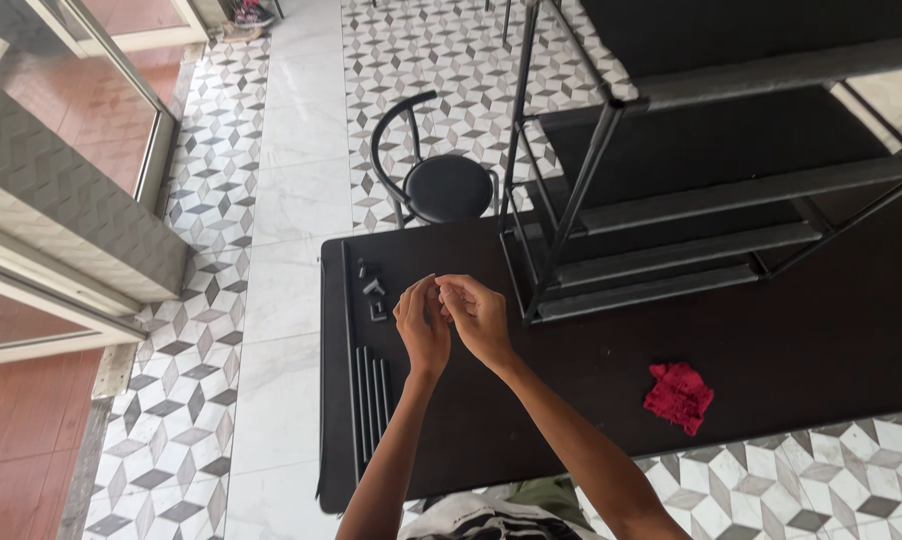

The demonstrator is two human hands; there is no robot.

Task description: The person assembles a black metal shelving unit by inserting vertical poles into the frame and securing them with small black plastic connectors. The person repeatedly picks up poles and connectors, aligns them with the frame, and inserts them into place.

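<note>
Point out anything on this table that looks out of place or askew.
The black metal shelf rack lies tipped on its side across the dark table rather than standing upright. A crumpled red cloth sits loose near the table's edge. Otherwise, both hands meet over small black parts.

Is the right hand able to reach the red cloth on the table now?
Probably yes. The red cloth lies alone on the dark table, to the right of the right hand. Nothing stands between them; the shelf rack is farther back.
</note>
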